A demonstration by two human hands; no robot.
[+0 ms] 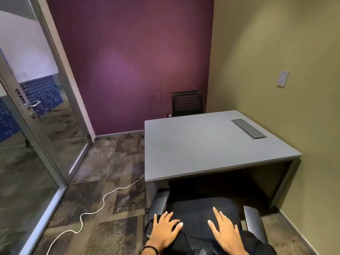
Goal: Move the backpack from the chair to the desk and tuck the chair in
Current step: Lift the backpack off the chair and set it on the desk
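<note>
**Both hands on the chair, the tabletop bare, no backpack in sight.**

From left to right: a white cable [95, 207] snakes over the carpet beside the chair [202, 214]; I would keep the wheels off it. My left hand [163, 230] lies open, fingers spread flat on the top of the mesh back, gripping nothing. My right hand [225, 230] lies open and flat on it too. The seat sits partly under the tabletop [202, 144], armrests not yet past its front edge. I cannot find the backpack on the seat or on the tabletop, so I judge the step in hand is tucking in. I would push evenly with both palms, straight ahead, so the armrests pass between the supports.
</note>
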